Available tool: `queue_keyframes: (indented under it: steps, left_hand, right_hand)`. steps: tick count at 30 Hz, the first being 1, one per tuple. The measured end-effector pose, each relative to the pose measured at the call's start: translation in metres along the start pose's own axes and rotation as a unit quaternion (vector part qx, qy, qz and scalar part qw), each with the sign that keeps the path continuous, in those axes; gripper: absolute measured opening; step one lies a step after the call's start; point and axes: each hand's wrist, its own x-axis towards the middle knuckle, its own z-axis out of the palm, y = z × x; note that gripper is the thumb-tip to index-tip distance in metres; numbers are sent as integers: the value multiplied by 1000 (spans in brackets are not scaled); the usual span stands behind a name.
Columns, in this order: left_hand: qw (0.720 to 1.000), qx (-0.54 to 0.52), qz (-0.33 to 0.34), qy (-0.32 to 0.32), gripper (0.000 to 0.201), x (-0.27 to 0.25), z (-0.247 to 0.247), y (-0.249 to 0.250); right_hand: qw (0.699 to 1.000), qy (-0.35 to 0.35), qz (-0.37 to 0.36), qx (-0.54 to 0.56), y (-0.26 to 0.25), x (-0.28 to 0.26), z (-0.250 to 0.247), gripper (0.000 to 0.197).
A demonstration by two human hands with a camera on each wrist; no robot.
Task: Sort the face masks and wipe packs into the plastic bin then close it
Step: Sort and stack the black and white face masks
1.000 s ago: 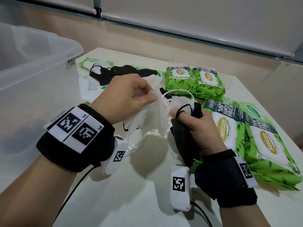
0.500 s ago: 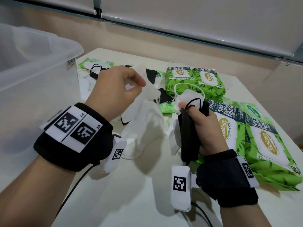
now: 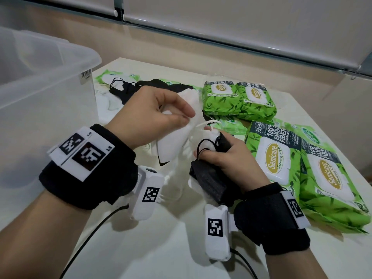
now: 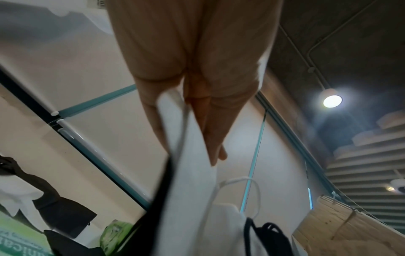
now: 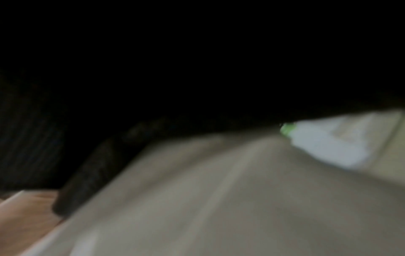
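Above table (image 3: 161, 248), left hand (image 3: 153, 117) pinches white mask (image 3: 173, 143).

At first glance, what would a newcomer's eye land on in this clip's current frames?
Probably the two hands at centre: the left hand pinches a white fabric face mask, while the right hand grips a bundle of black and white face masks. Next, the bright green wipe packs lying on the table to the right, and the clear plastic bin at far left.

My left hand (image 3: 159, 115) is raised, thumb and fingers (image 4: 210, 121) pinching white fabric. My right hand (image 3: 225, 156) sits lower, fingers curled round a dark bundle, both wrists strapped.
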Motion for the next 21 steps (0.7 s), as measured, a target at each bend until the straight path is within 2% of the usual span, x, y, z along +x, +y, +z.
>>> queue_keyframes:
  steps: [8,14,19,21]
  left_hand:
    - [998,-50,0,-38,20,-3,4,5]
    - [993,-101,1,-67,10,-3,10,5]
    - [991,-114,4,-74,12,-3,16,4]
    - [992,-111,0,-67,10,-3,16,3]
  right_hand:
    - [1000,-1,-16,27,1,0,-1,29]
    - [997,-66,-19,33,1,-1,-2,29]
    - [999,-39,7,14,5,1,0,19]
    - [1000,-27,12,-7,3,1,1,4]
